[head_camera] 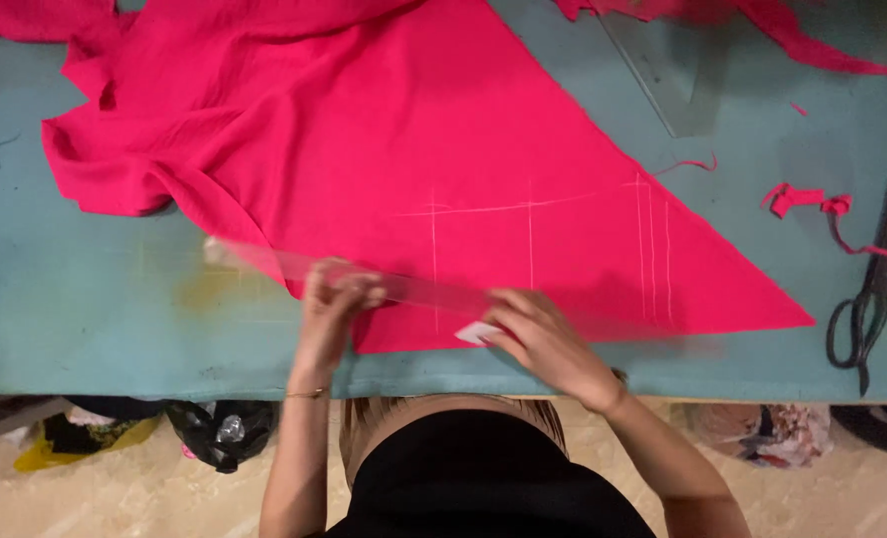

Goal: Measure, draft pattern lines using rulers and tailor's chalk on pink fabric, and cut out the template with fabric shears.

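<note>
A bright pink cloth (443, 149) lies spread on a teal table (95, 299), folded into a point toward the right, with white chalk lines (533, 209) drawn on it. A long clear ruler (423, 291) lies across the cloth's near edge. My left hand (334, 304) presses down on the ruler near its left part. My right hand (538, 334) rests on the cloth just below the ruler and pinches a small white piece of chalk (476, 332).
Black scissors (870, 289) lie at the table's right edge. Pink scraps (812, 202) sit beside them. A clear set square (667, 75) lies at the back right. Bags and bundles sit on the floor under the table's front edge.
</note>
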